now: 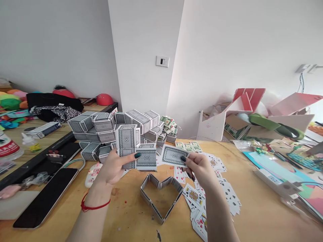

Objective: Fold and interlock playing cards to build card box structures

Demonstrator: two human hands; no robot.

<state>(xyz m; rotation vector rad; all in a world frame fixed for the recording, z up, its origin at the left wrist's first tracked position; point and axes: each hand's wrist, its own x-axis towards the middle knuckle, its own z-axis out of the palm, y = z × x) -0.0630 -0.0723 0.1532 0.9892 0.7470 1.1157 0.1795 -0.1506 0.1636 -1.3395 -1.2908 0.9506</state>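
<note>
My left hand grips a folded playing-card piece, its patterned grey back facing me. A second card section sticks out to its right, under my thumb. In my right hand a single playing card is pinched between thumb and fingers, back side toward me, just right of the folded piece. Below and between my hands, a heart-shaped frame of folded cards stands on the table. Loose playing cards lie face up under and beside my right forearm.
Behind my hands rises a stack of folded card boxes. A phone and a white mouse-like object lie left. At the right are a power strip and an open white box of odds and ends. A glue bottle stands far left.
</note>
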